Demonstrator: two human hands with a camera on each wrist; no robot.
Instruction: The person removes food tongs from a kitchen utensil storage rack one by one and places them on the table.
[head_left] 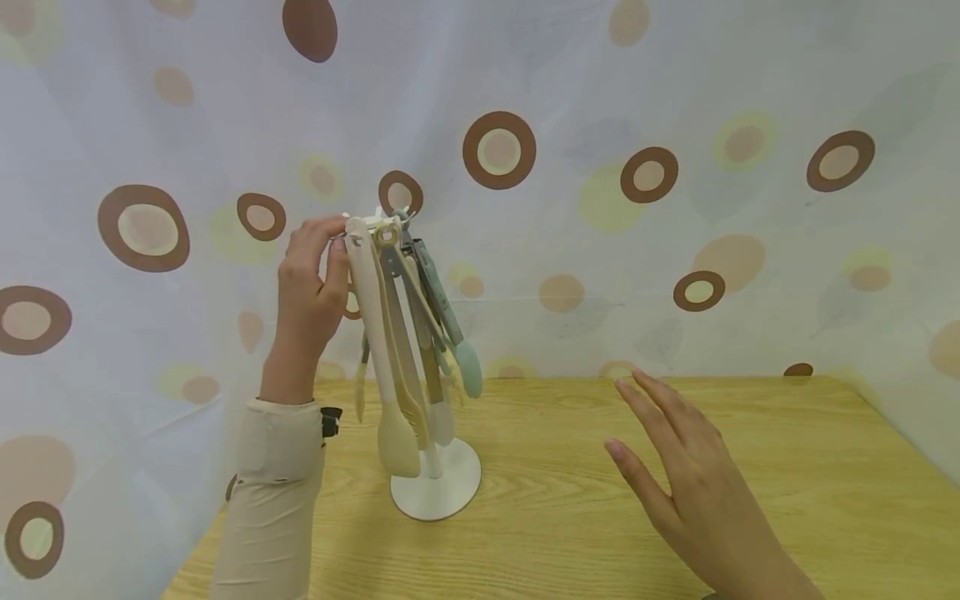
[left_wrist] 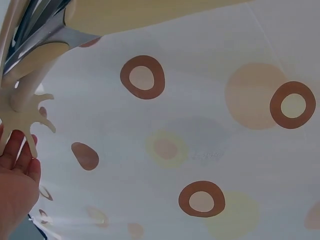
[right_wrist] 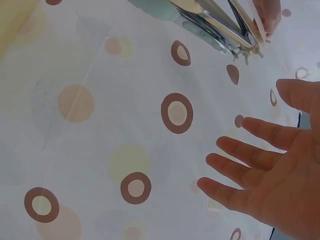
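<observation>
A white utensil rack (head_left: 453,492) stands upright on a round base, with several kitchen utensils hanging from its top hooks. My left hand (head_left: 311,271) is at the rack's top left, its thumb and fingers gripping a hook beside the upper end of a cream spoon (head_left: 397,442). In the left wrist view, fingertips of the left hand (left_wrist: 20,175) show between the splayed hooks (left_wrist: 45,120). A pale green utensil (head_left: 468,367) hangs on the rack's right side. My right hand (head_left: 697,475) hovers over the table at the right, fingers spread and holding nothing.
The rack and hands are over a wood-grain table (head_left: 555,517). Behind it and along both sides hangs a white sheet (head_left: 570,75) patterned with brown rings and pale dots. A cream sleeve with a black clip (head_left: 330,421) covers the left forearm.
</observation>
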